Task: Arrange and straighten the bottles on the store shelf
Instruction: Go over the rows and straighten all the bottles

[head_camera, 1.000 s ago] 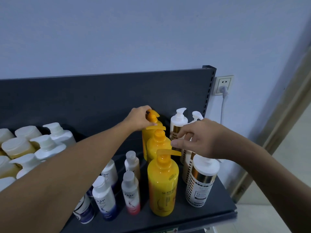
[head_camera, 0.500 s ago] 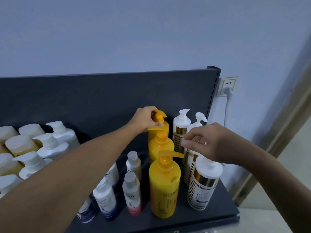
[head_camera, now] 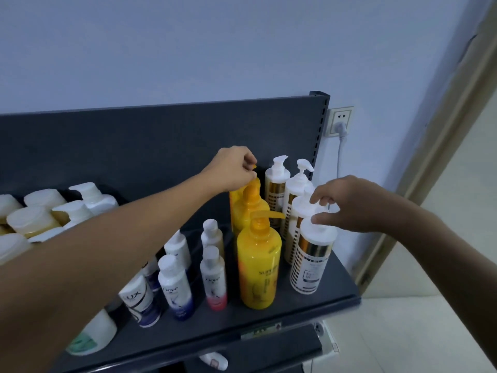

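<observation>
A dark shelf [head_camera: 309,305] holds a file of three yellow pump bottles; the front one [head_camera: 258,267] stands free. My left hand [head_camera: 234,168] pinches the orange pump head of the rearmost yellow bottle [head_camera: 233,196], which is mostly hidden. To their right runs a file of white-and-gold pump bottles. My right hand [head_camera: 349,203] grips the pump of the front white-and-gold bottle [head_camera: 312,254]. Two more of these [head_camera: 277,184] stand behind it with their nozzles showing.
Small white Dove bottles [head_camera: 213,281] and a Lux bottle [head_camera: 139,302] stand left of the yellow file. Larger white and amber bottles [head_camera: 35,219] crowd the far left. A wall socket with a plug [head_camera: 340,122] sits right of the shelf's back panel [head_camera: 161,135].
My right hand moved from the pump of the middle yellow bottle over to the front white-and-gold bottle's pump. My left hand stayed on the rear yellow bottle's pump, closing further over it.
</observation>
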